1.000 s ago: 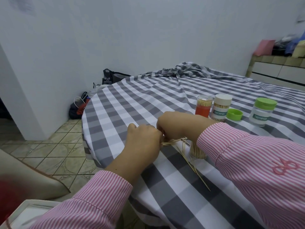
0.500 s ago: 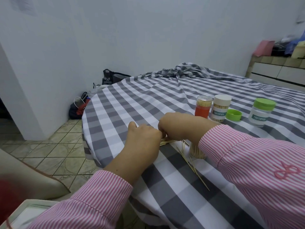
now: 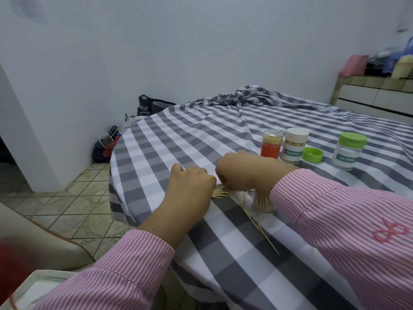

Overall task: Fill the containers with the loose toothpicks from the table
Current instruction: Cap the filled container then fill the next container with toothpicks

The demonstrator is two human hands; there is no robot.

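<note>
I see two hands meeting near the counter's front-left edge: the left hand (image 3: 190, 186) and the right hand (image 3: 241, 173) are both curled, knuckles up, and between them they pinch one small bundle of toothpicks (image 3: 220, 191) whose pale tips poke out just under the fingers. Just right of the hands, partly hidden by the right wrist, stands one open clear container (image 3: 263, 203), packed with upright toothpicks. Beside it a few loose toothpicks (image 3: 259, 222) trail across the checked cloth toward me; I cannot count them exactly. Farther back I count three more containers in a row: an orange-bottomed container (image 3: 270, 146) with a clear lid and toothpicks showing in its upper part, touching or nearly touching a white-capped container (image 3: 294, 146) full of toothpicks, then, well apart, a green-capped container (image 3: 349, 151) whose contents I cannot tell. One loose green lid (image 3: 312, 154) lies between the last two. The counter (image 3: 178, 139) wears a grey-and-white checked cloth.
</note>
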